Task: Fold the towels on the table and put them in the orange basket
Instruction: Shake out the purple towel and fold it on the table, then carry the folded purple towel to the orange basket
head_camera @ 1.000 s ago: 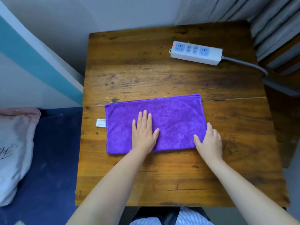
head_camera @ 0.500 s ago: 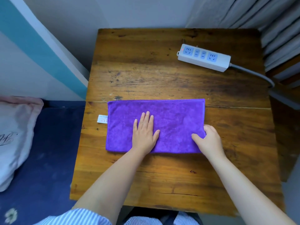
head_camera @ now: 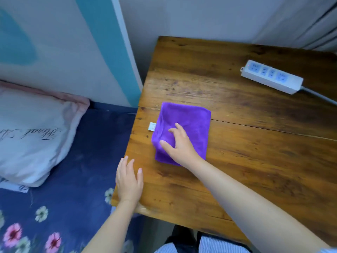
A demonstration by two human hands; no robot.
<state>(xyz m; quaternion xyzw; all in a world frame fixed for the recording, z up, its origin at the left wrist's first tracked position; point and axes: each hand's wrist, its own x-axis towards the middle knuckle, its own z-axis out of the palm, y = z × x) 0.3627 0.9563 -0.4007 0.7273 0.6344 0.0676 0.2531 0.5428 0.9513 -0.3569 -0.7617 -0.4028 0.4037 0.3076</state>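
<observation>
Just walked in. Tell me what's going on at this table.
A person is folding a purple towel on a wooden table. The towel lies folded into a compact rectangle near the table's left edge, its white tag sticking out on the left. The right hand rests on top of it, fingers bent into the cloth. The left hand lies flat and open at the table's near left corner, off the towel. A white power strip sits at the far right. No orange basket is in view.

Purple towel [head_camera: 189, 121] with white tag [head_camera: 152, 126] on brown wood-grain worktop [head_camera: 237, 152]; white power strip [head_camera: 271, 76] at 2 o'clock; navy floral bedsheet [head_camera: 73, 179] at 8 o'clock.
</observation>
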